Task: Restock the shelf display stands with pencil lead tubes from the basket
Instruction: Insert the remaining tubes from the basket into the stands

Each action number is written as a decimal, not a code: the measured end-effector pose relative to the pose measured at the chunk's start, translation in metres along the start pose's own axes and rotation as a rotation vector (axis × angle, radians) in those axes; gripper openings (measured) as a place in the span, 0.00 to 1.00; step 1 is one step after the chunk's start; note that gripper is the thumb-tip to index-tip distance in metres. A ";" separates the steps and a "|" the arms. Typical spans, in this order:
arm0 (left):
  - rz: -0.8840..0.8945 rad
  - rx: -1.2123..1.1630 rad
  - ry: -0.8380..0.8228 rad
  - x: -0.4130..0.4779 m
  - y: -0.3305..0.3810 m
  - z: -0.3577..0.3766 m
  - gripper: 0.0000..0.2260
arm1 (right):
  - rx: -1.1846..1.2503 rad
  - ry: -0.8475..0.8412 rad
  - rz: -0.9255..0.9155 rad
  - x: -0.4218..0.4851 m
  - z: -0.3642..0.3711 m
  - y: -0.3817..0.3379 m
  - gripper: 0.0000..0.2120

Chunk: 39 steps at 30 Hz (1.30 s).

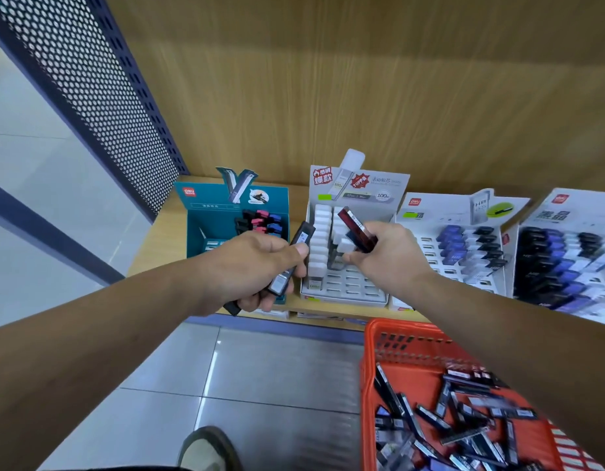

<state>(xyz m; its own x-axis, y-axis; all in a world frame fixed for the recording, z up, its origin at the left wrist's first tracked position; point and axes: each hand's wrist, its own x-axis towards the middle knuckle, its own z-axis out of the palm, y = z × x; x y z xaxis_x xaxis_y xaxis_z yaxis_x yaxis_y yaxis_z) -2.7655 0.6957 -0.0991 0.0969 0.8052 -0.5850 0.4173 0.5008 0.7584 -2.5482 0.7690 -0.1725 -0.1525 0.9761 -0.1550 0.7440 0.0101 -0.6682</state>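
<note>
My left hand (pixel 256 266) grips a few dark pencil lead tubes (pixel 294 256) in front of the teal display stand (pixel 199 229), which holds pink, blue and black tubes at its back right. My right hand (pixel 382 253) pinches a red and a dark blue tube (pixel 357 229) over the grey display stand (pixel 348 287), whose left columns hold white tubes. The orange basket (pixel 372 362) at the lower right holds several loose dark tubes.
Two more display stands (pixel 464 246) with blue and black tubes stand to the right on the wooden shelf (pixel 151 246). A perforated metal panel (pixel 100 90) rises at the left. A shoe (pixel 209 447) shows on the grey tiled floor below.
</note>
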 end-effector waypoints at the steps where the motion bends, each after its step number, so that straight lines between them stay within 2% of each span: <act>1: -0.010 0.016 -0.004 -0.001 0.001 0.000 0.19 | -0.035 -0.007 -0.009 0.000 0.000 0.000 0.17; 5: -0.055 0.060 -0.027 -0.001 0.002 0.001 0.06 | -0.065 0.007 -0.015 -0.001 0.006 -0.001 0.14; 11: -0.049 0.115 -0.040 -0.002 -0.008 -0.010 0.04 | 0.110 -0.001 0.071 -0.006 0.000 -0.009 0.14; 16: -0.001 0.067 0.020 -0.011 -0.008 -0.014 0.08 | 0.258 0.025 0.024 -0.015 -0.024 -0.026 0.15; 19: 0.055 0.036 0.011 -0.020 -0.006 -0.015 0.08 | 0.346 -0.067 -0.078 -0.023 -0.031 -0.050 0.12; 23: 0.099 0.017 0.039 -0.028 -0.007 -0.024 0.07 | 0.342 -0.240 -0.061 -0.031 -0.030 -0.068 0.09; 26: 0.113 0.014 0.086 -0.034 -0.003 -0.030 0.08 | 0.468 -0.342 0.067 -0.032 -0.034 -0.069 0.14; 28: 0.139 -0.021 0.086 -0.036 0.002 -0.029 0.05 | 0.624 -0.389 0.188 -0.032 -0.036 -0.068 0.16; 32: 0.164 -0.091 0.063 -0.032 0.008 -0.024 0.03 | 0.863 -0.446 0.328 -0.030 -0.042 -0.064 0.14; 34: 0.177 -0.118 0.029 -0.030 0.011 -0.021 0.05 | 0.942 -0.483 0.333 -0.029 -0.044 -0.064 0.12; 37: 0.140 -0.029 -0.106 -0.029 0.016 -0.014 0.12 | 1.004 -0.546 0.291 -0.029 -0.050 -0.064 0.11; 39: 0.088 0.024 -0.196 -0.030 0.019 -0.005 0.09 | 0.991 -0.580 0.271 -0.028 -0.052 -0.063 0.12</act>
<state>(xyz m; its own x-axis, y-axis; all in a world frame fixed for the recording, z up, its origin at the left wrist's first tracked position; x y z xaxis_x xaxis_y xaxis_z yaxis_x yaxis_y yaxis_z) -2.7652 0.6825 -0.0661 0.3070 0.7668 -0.5637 0.4211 0.4217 0.8030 -2.5567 0.7527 -0.0880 -0.5304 0.6730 -0.5155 0.0069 -0.6047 -0.7964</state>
